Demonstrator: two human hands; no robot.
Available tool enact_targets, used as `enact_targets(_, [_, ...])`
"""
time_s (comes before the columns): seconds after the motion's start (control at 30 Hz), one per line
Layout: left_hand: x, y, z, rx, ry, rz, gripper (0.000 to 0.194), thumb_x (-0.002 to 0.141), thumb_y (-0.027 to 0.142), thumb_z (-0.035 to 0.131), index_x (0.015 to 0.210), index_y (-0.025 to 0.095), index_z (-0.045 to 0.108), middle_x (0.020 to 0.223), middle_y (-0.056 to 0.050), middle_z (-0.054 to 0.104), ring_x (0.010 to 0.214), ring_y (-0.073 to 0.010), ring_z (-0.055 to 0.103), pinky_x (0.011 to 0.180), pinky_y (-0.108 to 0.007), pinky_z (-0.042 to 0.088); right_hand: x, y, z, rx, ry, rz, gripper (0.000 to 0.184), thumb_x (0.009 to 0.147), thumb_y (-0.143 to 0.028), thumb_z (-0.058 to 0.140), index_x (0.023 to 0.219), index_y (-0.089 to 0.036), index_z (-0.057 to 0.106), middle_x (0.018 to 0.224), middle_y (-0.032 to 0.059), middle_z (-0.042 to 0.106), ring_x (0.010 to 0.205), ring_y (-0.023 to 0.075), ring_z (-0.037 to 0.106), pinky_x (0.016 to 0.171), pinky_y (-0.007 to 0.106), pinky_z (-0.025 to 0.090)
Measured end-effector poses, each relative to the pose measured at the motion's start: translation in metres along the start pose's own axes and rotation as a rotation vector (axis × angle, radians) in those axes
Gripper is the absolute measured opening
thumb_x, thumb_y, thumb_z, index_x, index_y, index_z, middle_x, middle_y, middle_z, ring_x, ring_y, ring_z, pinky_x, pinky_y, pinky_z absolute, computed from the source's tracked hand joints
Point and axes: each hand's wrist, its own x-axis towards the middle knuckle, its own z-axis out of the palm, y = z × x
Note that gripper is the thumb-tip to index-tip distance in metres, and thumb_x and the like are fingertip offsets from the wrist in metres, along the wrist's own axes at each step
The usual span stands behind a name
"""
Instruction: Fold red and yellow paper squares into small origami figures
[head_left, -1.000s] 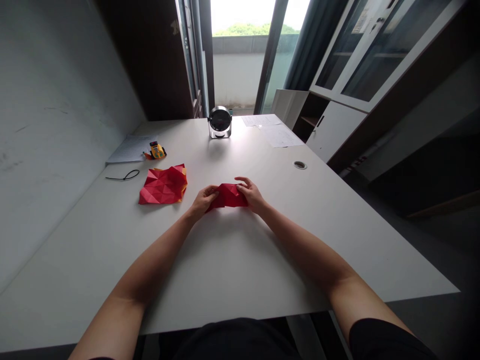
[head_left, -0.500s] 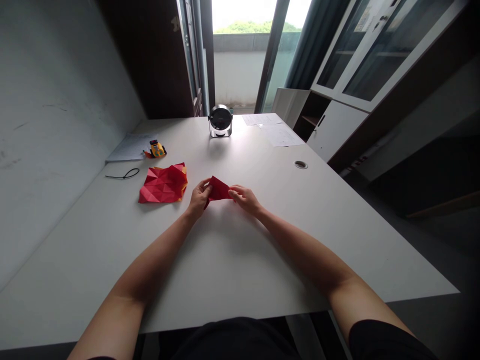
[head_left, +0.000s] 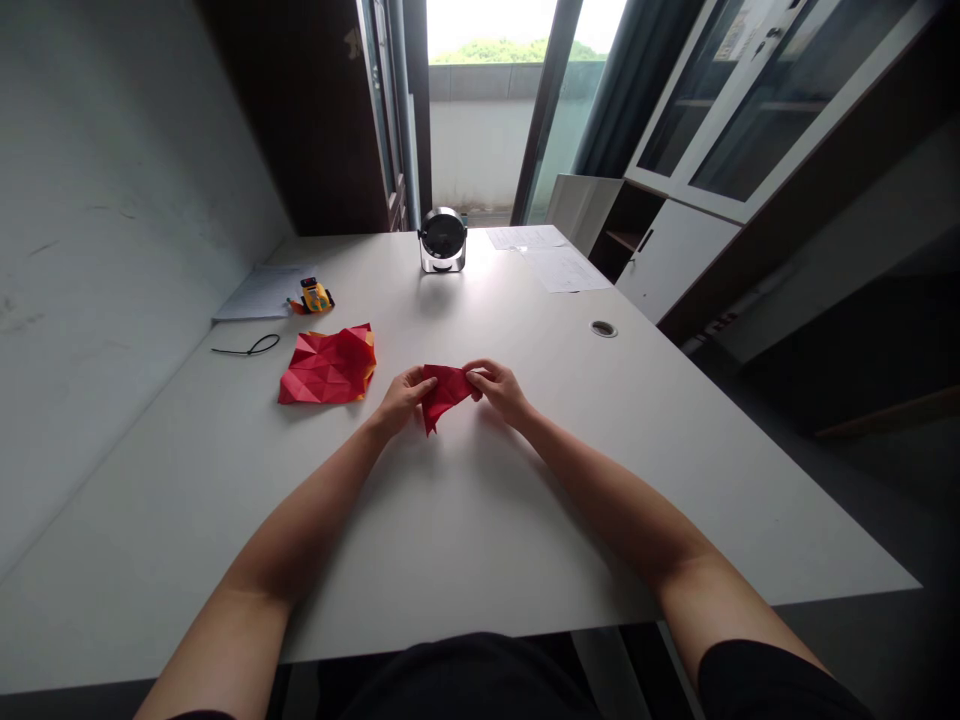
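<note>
1. The left hand [head_left: 403, 396] has its thumb and bent fingers pinched together on the left end of the small red paper [head_left: 445, 388].
2. The right hand [head_left: 499, 390] pinches the other end with its fingertips close together, so both hands hold the same paper.
3. The small red paper is between the two hands, in front of the person, over the white table [head_left: 480, 530]. I cannot tell if its low tip touches the table.
4. What is done: the small red paper looks folded already. It is wide near the left hand and gets thin near the right hand.
5. What is left: its bottom edge is uneven and a pointy bit hangs down, so I think the folding is only part done. I cannot tell how many folds are left.
6. The big red paper [head_left: 328, 368] lies on the table, to the left of the left hand and apart from it. It has lots of triangle creases, some yellow at its right edge, and no hand on it.
7. Near it are a yellow toy [head_left: 316, 296] and a thin black loop [head_left: 259, 346].
</note>
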Motion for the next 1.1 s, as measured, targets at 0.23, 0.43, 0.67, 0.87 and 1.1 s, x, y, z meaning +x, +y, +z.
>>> enact_targets(0.23, [0.005, -0.001, 0.002, -0.170, 0.160, -0.046, 0.043, 0.073, 0.036, 0.087, 0.105, 0.015, 0.067, 0.094, -0.005, 0.074, 0.082, -0.0173, 0.069, 0.080, -0.030, 0.055, 0.000, -0.004, 0.001, 0.192, 0.007, 0.029, 0.046, 0.083, -0.057, 0.071, 0.113, -0.022, 0.064, 0.088, 0.0050, 0.072, 0.077, 0.0178, 0.067, 0.073, 0.033, 0.053])
enact_targets(0.43, [0.003, 0.001, 0.006, -0.175, 0.123, -0.064, 0.050, 0.075, 0.040, 0.085, 0.114, 0.015, 0.063, 0.102, -0.009, 0.074, 0.093, -0.0214, 0.071, 0.090, -0.037, 0.056, -0.005, -0.002, 0.011, 0.061, -0.070, 0.003, 0.042, 0.080, -0.054, 0.074, 0.103, -0.019, 0.068, 0.090, 0.0062, 0.072, 0.082, 0.0182, 0.065, 0.074, 0.032, 0.052])
enact_targets(0.67, [0.004, -0.005, 0.010, -0.145, 0.158, 0.003, 0.050, 0.072, 0.042, 0.087, 0.108, 0.016, 0.064, 0.097, -0.007, 0.073, 0.090, -0.0200, 0.070, 0.086, -0.035, 0.056, -0.006, 0.000, 0.020, -0.026, -0.036, -0.016, 0.037, 0.080, -0.049, 0.071, 0.099, -0.019, 0.065, 0.091, 0.0057, 0.069, 0.080, 0.0173, 0.062, 0.070, 0.031, 0.052])
enact_targets(0.87, [0.004, -0.007, 0.012, -0.158, 0.148, 0.004, 0.050, 0.070, 0.044, 0.088, 0.106, 0.015, 0.067, 0.098, -0.007, 0.073, 0.086, -0.0181, 0.068, 0.082, -0.032, 0.055, -0.005, 0.004, 0.022, -0.083, -0.008, -0.053, 0.036, 0.079, -0.044, 0.070, 0.103, -0.018, 0.062, 0.094, 0.0061, 0.068, 0.081, 0.0174, 0.061, 0.069, 0.030, 0.052])
enact_targets(1.1, [-0.004, -0.002, 0.028, -0.124, 0.079, -0.035, 0.040, 0.077, 0.045, 0.082, 0.101, 0.016, 0.066, 0.096, -0.004, 0.070, 0.085, -0.0153, 0.063, 0.078, -0.027, 0.052, -0.007, 0.008, 0.025, -0.081, -0.012, -0.064, 0.034, 0.079, -0.047, 0.071, 0.092, -0.018, 0.062, 0.087, 0.0048, 0.069, 0.077, 0.0180, 0.062, 0.070, 0.030, 0.051])
